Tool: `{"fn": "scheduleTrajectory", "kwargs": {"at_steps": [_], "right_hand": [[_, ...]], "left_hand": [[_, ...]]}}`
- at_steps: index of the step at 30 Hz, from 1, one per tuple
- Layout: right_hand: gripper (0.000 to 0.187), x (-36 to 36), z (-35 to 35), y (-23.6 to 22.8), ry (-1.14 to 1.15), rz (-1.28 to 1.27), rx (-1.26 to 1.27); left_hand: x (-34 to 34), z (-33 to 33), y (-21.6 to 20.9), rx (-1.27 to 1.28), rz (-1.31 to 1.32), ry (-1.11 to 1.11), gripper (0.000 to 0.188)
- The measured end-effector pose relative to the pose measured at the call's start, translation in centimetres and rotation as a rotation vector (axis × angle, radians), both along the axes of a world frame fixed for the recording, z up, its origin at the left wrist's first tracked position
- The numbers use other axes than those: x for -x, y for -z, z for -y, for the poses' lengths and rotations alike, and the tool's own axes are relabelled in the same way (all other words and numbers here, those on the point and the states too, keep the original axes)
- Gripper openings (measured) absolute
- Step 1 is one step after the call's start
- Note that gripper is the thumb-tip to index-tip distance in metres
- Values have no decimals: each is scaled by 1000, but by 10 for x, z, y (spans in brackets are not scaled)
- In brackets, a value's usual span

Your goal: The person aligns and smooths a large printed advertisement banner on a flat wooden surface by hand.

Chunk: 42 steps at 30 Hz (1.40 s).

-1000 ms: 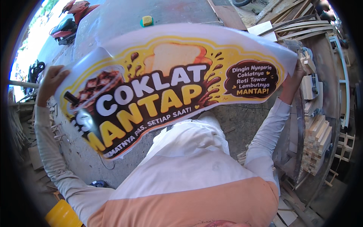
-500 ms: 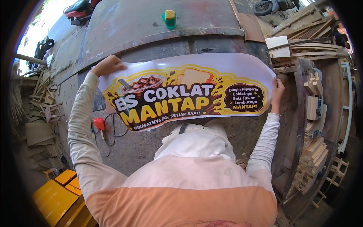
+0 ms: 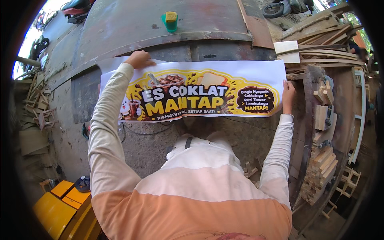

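Note:
A long printed banner [image 3: 192,94], white at the margins with a yellow and brown food-and-drink design, stretches across in front of me. My left hand [image 3: 140,60] pinches its upper edge, left of the middle; the sheet's left end folds or curls back beyond the wrist and is partly covered by my forearm. At the right end, my right hand [image 3: 289,97] grips the side edge, with the thumb showing on top. The banner's lower edge looks slightly ragged near the middle and hangs above the floor. Its far side lies over or against the dark tabletop.
A green cup [image 3: 171,26] with a yellow sponge [image 3: 171,16] on it stands on the dark worktable [image 3: 120,24]. Stacked wood strips [image 3: 320,172] lie at right, with loose planks [image 3: 328,52] behind. Yellow panels [image 3: 54,212] sit lower left, wood scraps [image 3: 40,106] further left.
My left hand has moved right along the banner's upper edge. The sheet is more level, and more of its left end shows, including a cartoon figure. My right hand still holds the right edge.

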State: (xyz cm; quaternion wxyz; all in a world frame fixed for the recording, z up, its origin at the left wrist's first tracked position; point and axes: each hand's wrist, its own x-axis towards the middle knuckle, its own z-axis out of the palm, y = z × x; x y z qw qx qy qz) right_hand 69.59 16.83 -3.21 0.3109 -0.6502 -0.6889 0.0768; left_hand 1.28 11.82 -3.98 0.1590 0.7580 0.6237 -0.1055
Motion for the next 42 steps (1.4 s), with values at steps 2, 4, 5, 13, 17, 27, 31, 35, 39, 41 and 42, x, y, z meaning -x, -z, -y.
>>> {"fn": "scheduleTrajectory", "kwargs": {"at_steps": [2, 4, 5, 13, 17, 27, 31, 35, 39, 41, 42], "right_hand": [[31, -2, -5, 3, -18, 39, -26], [30, 3, -4, 5, -38, 23, -33], [30, 2, -3, 6, -46, 19, -46], [30, 18, -6, -15, -31, 37, 5], [29, 21, -21, -22, -93, 125, -37], [33, 1, -43, -13, -205, 54, 5], [35, -10, -52, 3, -218, 76, 11], [34, 1, -45, -12, -167, 113, 53], [35, -1, -36, -20, -158, 143, 20], [35, 3, -36, -20, -176, 121, 6], [34, 3, -37, -21, -176, 121, 8]], "left_hand": [[-1, -5, 10, -19, -51, -18, 55], [4, -5, 22, -73, -81, -19, 56], [6, -7, 29, -111, -93, 3, 56], [7, 15, 53, -268, -99, -98, 55], [29, 61, 81, -523, 7, -344, 72], [148, 298, 129, -744, -48, -1489, 71], [204, 321, 135, -901, 194, -1512, 48], [239, 314, 143, -877, 592, -1498, 26], [239, 313, 140, -695, 664, -1501, 23], [245, 324, 139, -657, 710, -1462, 23], [247, 326, 138, -637, 736, -1438, 24]]}}
